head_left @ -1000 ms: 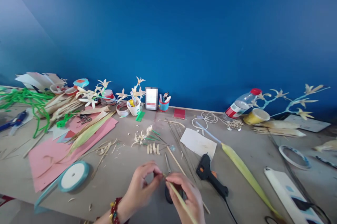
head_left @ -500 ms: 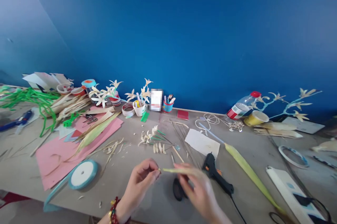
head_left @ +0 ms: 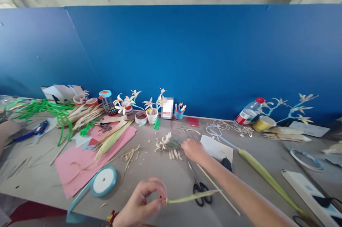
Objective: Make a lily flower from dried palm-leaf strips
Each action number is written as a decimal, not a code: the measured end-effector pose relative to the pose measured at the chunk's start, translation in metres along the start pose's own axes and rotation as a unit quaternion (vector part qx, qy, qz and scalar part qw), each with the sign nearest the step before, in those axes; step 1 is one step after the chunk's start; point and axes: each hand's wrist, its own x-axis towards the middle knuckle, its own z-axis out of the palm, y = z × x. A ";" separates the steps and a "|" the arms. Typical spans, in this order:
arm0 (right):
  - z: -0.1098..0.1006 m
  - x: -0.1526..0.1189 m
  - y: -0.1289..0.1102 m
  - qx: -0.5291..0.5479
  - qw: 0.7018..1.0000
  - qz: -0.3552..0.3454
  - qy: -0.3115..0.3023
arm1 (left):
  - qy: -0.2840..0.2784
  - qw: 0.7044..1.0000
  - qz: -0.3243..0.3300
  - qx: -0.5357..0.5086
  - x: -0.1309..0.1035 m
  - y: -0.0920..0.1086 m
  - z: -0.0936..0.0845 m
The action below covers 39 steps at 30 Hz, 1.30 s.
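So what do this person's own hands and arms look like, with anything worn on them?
Both are ungloved human hands. The left hand has a red bracelet with gold-coloured bits at its wrist, partly cut off by the picture's edge. The right hand shows no bracelet, and its forearm no sleeve.

Left hand (head_left: pixel 145 196), lower centre of the frame; thumb and forefinger pinched together at the tips; wrist (head_left: pixel 117 219) at the bottom edge; right hand (head_left: pixel 195 151), mid-frame, fingertips indistinct; right forearm (head_left: pixel 240 188) bare, slanting toward lower right.
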 end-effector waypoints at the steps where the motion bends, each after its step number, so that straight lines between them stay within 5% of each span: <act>1: 0.000 0.003 -0.001 -0.010 1.000 -0.002 -0.013 | -0.001 1.000 -0.004 0.001 0.000 -0.001 -0.001; 11: 0.000 0.020 0.008 -0.015 0.998 -0.014 -0.059 | -0.036 0.999 -0.024 0.023 0.014 0.001 -0.009; 22: -0.006 -0.007 0.061 0.224 0.973 -0.004 0.064 | 0.002 0.995 -0.048 -0.089 0.038 -0.017 -0.019; 26: 0.012 -0.014 0.061 0.388 0.916 0.018 0.104 | -0.006 0.994 -0.061 -0.094 0.046 -0.015 -0.015; 30: 0.023 -0.011 0.053 0.556 0.820 0.049 0.123 | 0.032 0.983 -0.108 -0.147 0.053 -0.014 -0.008; 34: 0.015 -0.021 0.043 0.688 0.710 0.054 0.142 | 0.104 0.956 -0.161 -0.220 0.057 -0.015 -0.006; 39: 0.004 -0.064 0.024 0.780 0.598 0.054 0.176 | 0.138 0.947 -0.160 -0.242 0.058 -0.013 -0.005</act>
